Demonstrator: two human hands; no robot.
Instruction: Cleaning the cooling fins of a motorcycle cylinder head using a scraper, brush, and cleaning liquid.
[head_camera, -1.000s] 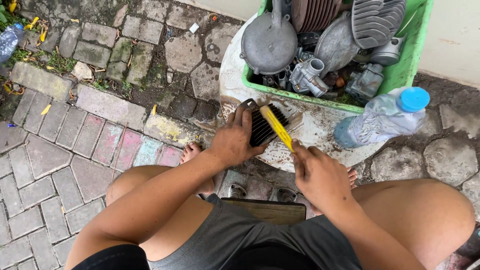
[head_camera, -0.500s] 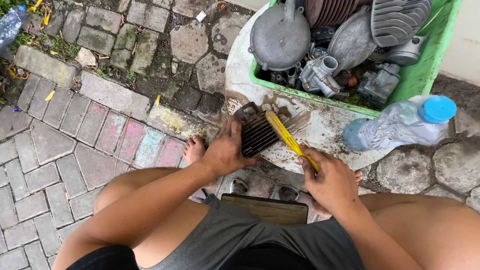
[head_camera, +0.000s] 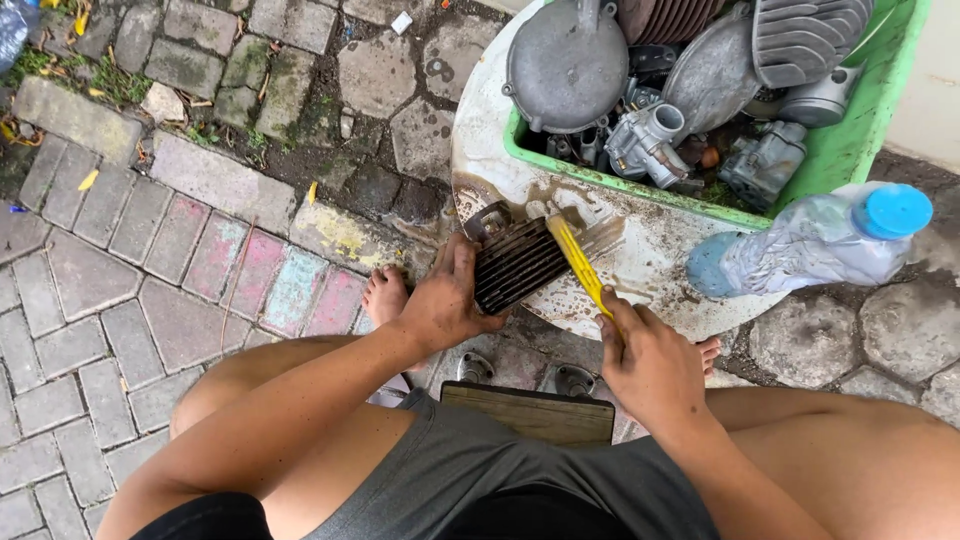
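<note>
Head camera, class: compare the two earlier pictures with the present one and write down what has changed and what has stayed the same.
Little has changed. The right hand keeps its grip on the yellow brush, which lies a little differently across the finned metal part. The left hand still holds that part on the white tray. The green bin of engine parts and the blue-capped plastic bottle stayed put; only the view shifted slightly.

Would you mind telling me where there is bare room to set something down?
Bare white round surface lies between the yellow brush and the blue-capped plastic bottle. The green plastic crate is crowded with grey metal engine parts.
</note>
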